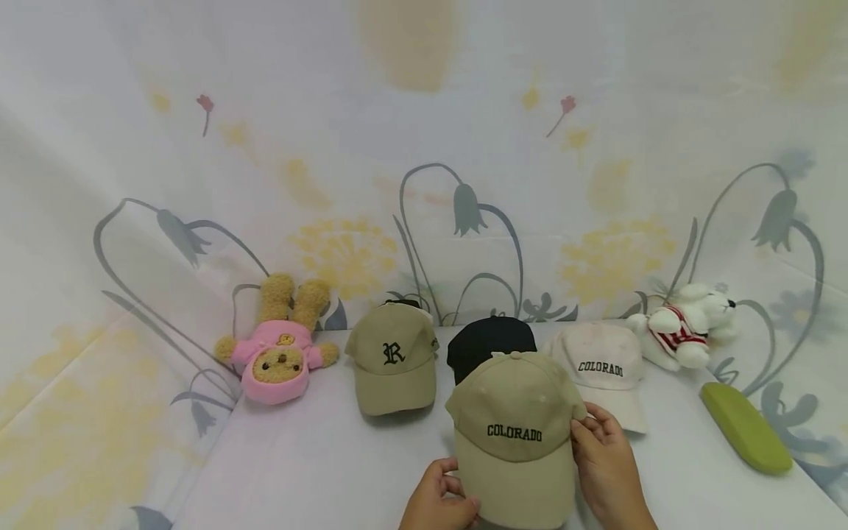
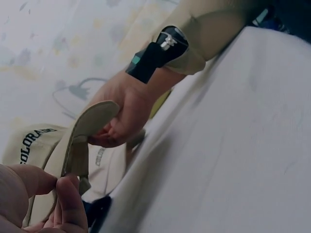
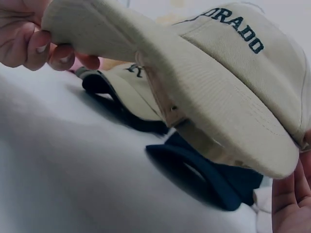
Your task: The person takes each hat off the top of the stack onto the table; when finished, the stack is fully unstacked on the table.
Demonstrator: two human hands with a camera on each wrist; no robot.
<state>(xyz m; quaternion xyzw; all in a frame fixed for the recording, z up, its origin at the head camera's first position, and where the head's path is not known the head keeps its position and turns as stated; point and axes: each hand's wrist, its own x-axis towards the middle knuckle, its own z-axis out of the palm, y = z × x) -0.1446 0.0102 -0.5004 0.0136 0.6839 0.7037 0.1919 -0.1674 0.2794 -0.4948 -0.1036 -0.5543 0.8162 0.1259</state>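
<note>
A khaki baseball cap (image 1: 513,475) with "COLORADO" in dark letters is held up, its front and brim facing me. My left hand (image 1: 436,500) pinches the brim's edge on the left, thumb against fingers. On the other side, my right hand (image 1: 608,467) grips the cap where crown and brim meet. In the left wrist view the left hand (image 2: 43,199) is close up at the brim's edge. The right wrist view shows the brim's edge and the cap's adjusting strap underneath. Partly hidden behind it is a black cap (image 1: 492,340).
Behind on the white-covered table (image 1: 298,464) lie a khaki cap with an "R" (image 1: 394,361) and a pale "COLORADO" cap (image 1: 599,353). A pink-clad teddy bear (image 1: 278,361) lies at left. At right are a white plush dog (image 1: 689,327) and a green case (image 1: 745,427).
</note>
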